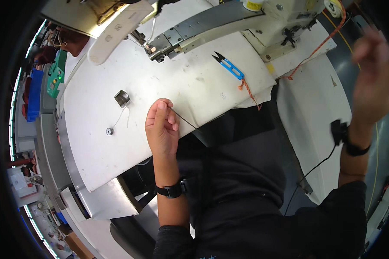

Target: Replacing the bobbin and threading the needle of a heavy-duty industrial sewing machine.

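My left hand (162, 127) is closed over the white tabletop (86, 146), its fingertips pinching a thin dark thread (183, 118) that runs toward the front edge. My right hand (375, 80) is raised at the far right, its fingers blurred; what they hold, if anything, is unclear. A metal bobbin case (122, 98) and a small bobbin (109, 131) with pale thread lie left of my left hand. Blue thread snips (231, 67) with an orange cord lie behind it, to the right.
A sewing machine arm (209, 26) crosses the back of the table, with a pale plastic part (108, 41) at its left. An orange cord (311, 52) hangs at the right. A green box (55, 75) and blue bin (33, 95) stand beyond the left edge.
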Demonstrator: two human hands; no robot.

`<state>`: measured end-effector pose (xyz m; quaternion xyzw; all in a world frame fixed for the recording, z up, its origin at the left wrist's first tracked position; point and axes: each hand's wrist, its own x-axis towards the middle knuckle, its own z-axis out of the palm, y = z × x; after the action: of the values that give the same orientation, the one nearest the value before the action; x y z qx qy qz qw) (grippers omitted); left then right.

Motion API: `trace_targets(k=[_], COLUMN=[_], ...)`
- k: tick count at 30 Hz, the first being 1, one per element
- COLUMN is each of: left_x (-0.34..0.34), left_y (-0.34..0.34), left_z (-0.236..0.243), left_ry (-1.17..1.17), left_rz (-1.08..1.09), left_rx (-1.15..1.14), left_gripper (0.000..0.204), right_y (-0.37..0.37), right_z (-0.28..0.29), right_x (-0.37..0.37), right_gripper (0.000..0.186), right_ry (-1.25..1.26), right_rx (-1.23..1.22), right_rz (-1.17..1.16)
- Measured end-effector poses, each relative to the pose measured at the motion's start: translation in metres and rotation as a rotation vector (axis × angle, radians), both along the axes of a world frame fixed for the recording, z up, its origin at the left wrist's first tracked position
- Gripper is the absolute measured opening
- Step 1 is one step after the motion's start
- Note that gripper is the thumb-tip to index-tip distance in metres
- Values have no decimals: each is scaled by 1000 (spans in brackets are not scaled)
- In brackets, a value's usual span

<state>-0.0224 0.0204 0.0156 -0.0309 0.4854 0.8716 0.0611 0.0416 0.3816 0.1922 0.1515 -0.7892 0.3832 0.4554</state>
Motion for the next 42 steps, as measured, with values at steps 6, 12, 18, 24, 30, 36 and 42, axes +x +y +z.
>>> trace_targets(k=[6, 12, 18, 24, 30, 36, 42], left_x=[0, 3, 4, 10, 3, 12, 13], left_y=[-2, 4, 7, 27, -3, -7, -12], left_z=[1, 0, 1, 11, 24, -3, -3], left_ry=[36, 48, 30, 83, 101, 153, 163], left_rz=[16, 70, -53, -74, 218, 193, 116], left_rx=[-60, -110, 36, 21, -276, -479, -480], left_gripper=[19, 16, 16, 17, 23, 25, 24], right_y=[-106, -42, -106, -180, -191, -206, -205], right_z=[-124, -73, -136, -162, -161, -146, -145], right_x=[-22, -21, -3, -12, -24, -54, -76], right_gripper=[9, 21, 31, 32, 33, 33, 30], right_ry=[-159, -436, -487, -999, -852, -919, -934], right_rx=[169, 131, -133, -532, -696, -1254, -1465], right_rz=[182, -3, 223, 623, 536, 792, 1005])
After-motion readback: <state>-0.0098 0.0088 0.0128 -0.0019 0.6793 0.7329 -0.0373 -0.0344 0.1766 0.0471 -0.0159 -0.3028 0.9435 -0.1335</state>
